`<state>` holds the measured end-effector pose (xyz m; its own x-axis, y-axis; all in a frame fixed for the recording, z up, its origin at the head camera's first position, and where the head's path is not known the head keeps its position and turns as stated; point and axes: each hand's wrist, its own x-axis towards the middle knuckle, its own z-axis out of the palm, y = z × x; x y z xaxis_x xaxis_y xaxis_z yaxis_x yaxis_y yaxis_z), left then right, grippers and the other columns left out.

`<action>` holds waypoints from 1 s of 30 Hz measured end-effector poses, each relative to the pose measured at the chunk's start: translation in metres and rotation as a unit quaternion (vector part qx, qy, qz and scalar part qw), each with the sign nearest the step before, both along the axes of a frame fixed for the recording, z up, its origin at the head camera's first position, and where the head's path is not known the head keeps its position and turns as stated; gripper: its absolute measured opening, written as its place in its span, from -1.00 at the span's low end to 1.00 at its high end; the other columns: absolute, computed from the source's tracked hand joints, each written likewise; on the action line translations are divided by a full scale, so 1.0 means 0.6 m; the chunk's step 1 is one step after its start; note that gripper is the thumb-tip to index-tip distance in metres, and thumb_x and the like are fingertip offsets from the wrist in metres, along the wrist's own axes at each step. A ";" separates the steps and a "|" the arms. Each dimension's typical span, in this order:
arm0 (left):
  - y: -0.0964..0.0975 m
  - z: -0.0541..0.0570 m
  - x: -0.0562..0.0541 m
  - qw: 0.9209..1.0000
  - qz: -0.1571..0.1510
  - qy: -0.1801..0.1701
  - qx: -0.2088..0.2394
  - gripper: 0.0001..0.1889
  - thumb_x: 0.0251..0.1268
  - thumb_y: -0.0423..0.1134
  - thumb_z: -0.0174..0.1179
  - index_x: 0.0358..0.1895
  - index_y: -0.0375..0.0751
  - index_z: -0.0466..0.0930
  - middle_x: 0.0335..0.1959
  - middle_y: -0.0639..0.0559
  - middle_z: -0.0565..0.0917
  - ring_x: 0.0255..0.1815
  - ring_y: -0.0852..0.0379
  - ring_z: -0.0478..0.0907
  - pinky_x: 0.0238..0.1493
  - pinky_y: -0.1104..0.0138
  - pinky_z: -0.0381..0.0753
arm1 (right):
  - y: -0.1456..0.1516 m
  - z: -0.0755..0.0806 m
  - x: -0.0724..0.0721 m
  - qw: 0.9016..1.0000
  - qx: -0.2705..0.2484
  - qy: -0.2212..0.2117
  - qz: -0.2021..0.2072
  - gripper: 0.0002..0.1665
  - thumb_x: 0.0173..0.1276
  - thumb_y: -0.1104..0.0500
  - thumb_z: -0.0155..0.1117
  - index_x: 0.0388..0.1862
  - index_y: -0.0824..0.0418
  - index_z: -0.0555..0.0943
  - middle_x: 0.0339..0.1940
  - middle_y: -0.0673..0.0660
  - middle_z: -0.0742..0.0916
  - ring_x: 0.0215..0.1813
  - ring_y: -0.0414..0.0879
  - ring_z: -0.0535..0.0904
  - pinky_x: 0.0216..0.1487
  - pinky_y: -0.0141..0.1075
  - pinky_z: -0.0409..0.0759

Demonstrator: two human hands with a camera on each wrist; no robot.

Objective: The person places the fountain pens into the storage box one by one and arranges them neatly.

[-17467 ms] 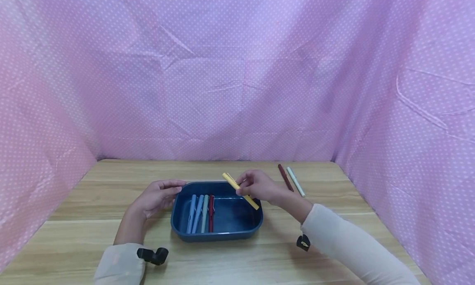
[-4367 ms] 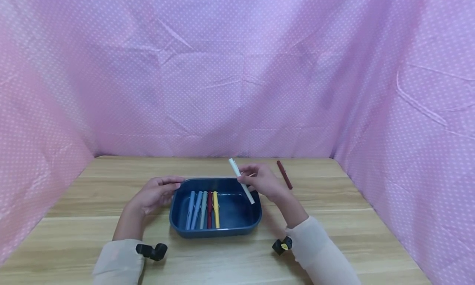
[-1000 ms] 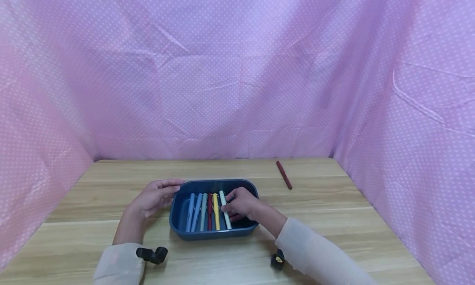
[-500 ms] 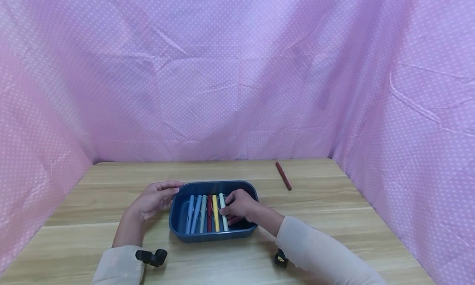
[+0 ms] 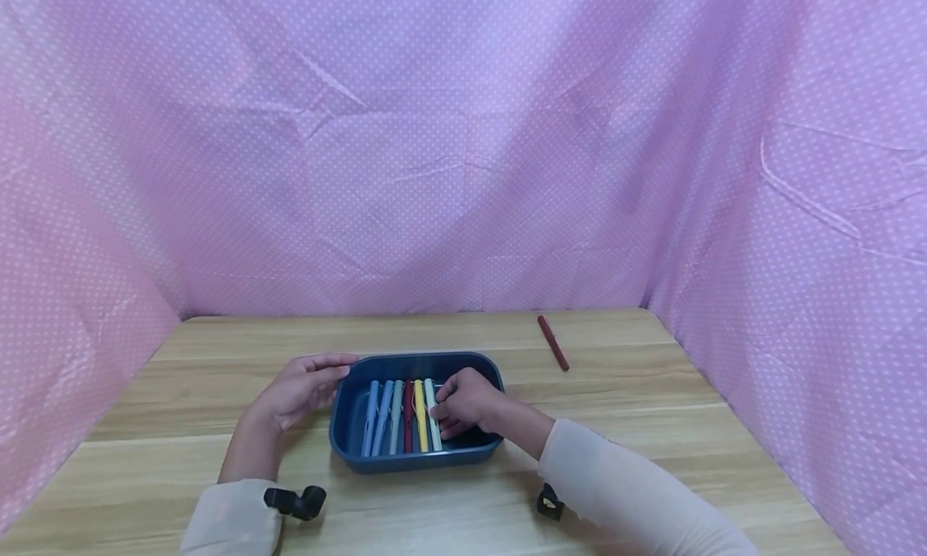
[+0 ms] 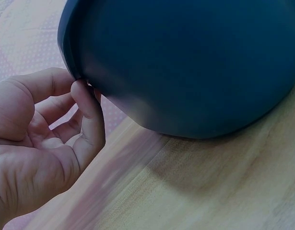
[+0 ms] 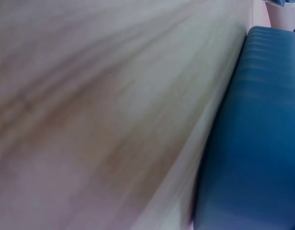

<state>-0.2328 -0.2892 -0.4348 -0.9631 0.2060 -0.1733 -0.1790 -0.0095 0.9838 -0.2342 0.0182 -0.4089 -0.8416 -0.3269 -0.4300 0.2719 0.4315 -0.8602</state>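
My left hand (image 5: 300, 391) pinches the left rim of a dark blue box (image 5: 405, 463) between thumb and forefinger; the left wrist view shows that grip on the box's edge (image 6: 73, 57) up close. Inside the box, my right hand (image 5: 471, 401) holds a white pen (image 5: 433, 427) with thumb and fingers. To its left lie a yellow pen (image 5: 421, 419), a dark red pen (image 5: 409, 419), a grey-green pen (image 5: 395, 423) and two blue pens (image 5: 382, 419), side by side. The right hand's lower fingers are partly hidden. Only the box's outer wall (image 7: 257, 134) and the table show in the right wrist view.
Another dark red pen (image 5: 554, 343) lies on the wooden table (image 5: 623, 379), behind and right of the box. Pink dotted cloth (image 5: 463, 178) hangs around the back and sides. A black wrist camera (image 5: 295, 502) sticks out from the left sleeve.
The yellow pen, then the white one, went into the box. Over the last second my right hand shifted the white pen slightly left, closer to the yellow pen. The left hand kept its grip.
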 end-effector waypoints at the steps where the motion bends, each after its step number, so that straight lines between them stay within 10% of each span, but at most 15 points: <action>1: 0.000 0.000 0.000 1.000 0.001 0.000 0.000 -0.65 0.49 -0.26 0.25 0.25 -0.29 0.63 0.04 0.06 0.74 -0.04 0.20 0.64 0.01 0.37 0.65 | 0.000 0.001 0.000 1.000 0.001 0.001 0.001 -0.80 0.35 0.37 0.41 -0.10 0.33 0.59 -0.28 0.25 0.73 -0.37 0.00 0.75 -0.31 -0.20 0.76; 30: -0.003 -0.005 0.006 1.000 -0.013 0.011 -0.006 -0.53 0.51 -0.22 0.23 0.35 -0.40 0.50 0.20 -0.13 0.67 0.04 0.12 0.64 0.04 0.34 0.66 | 0.046 0.065 -0.033 0.997 -0.071 0.038 -0.020 -0.73 0.40 0.44 0.32 0.04 0.48 0.56 -0.06 0.41 0.73 -0.29 0.03 0.69 -0.20 -0.12 0.77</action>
